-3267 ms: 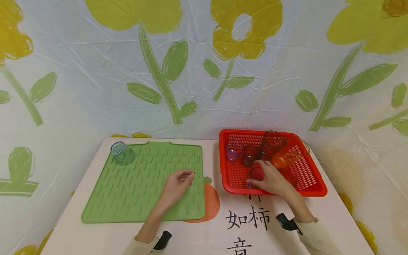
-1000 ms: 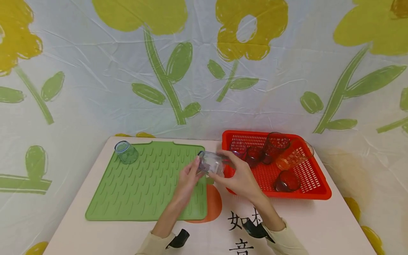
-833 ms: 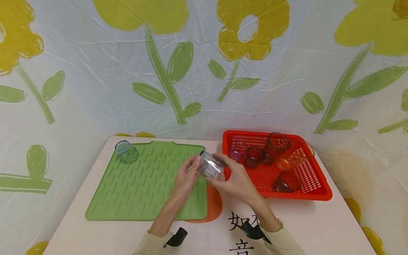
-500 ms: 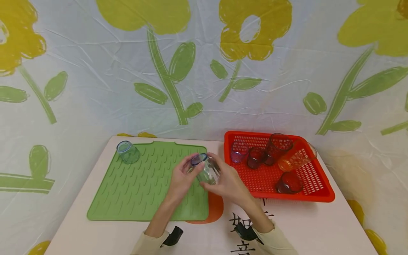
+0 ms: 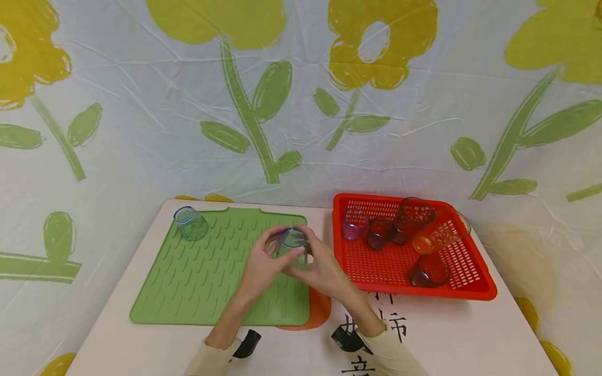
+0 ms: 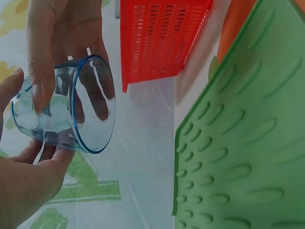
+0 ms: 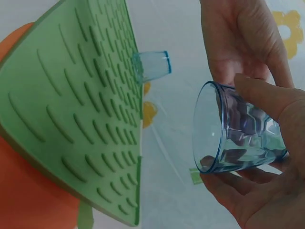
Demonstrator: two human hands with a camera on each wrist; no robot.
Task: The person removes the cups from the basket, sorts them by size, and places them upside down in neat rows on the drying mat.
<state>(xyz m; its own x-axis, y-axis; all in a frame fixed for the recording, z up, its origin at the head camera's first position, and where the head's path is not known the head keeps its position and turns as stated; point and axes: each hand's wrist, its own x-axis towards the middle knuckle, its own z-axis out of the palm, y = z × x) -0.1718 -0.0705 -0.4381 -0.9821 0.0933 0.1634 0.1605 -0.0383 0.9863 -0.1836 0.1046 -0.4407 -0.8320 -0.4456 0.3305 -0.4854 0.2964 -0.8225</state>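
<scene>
Both hands hold a clear drinking glass (image 5: 292, 237) with a blue rim, above the right part of a green drying mat (image 5: 197, 282). Its rim faces up in the head view. My left hand (image 5: 261, 266) grips one side with its thumb across the front. On the other side, the fingers and thumb of my right hand (image 5: 324, 269) curl round the glass. In the right wrist view its faceted wall (image 7: 248, 124) shows between the hands. A similar bluish glass (image 5: 192, 224) stands rim up at the mat's far left corner.
A red perforated basket (image 5: 489, 292) stands right of the mat. It holds several glasses: a small purplish one (image 5: 355, 224), dark ones (image 5: 429, 271) and a tall orange-tinted one (image 5: 437, 237) leaning on the side. A flowered cloth (image 5: 301, 120) hangs behind the table.
My right hand has lifted the glass out of the basket and moved left. My left hand has joined it on the glass, which has turned from lying sideways to rim up.
</scene>
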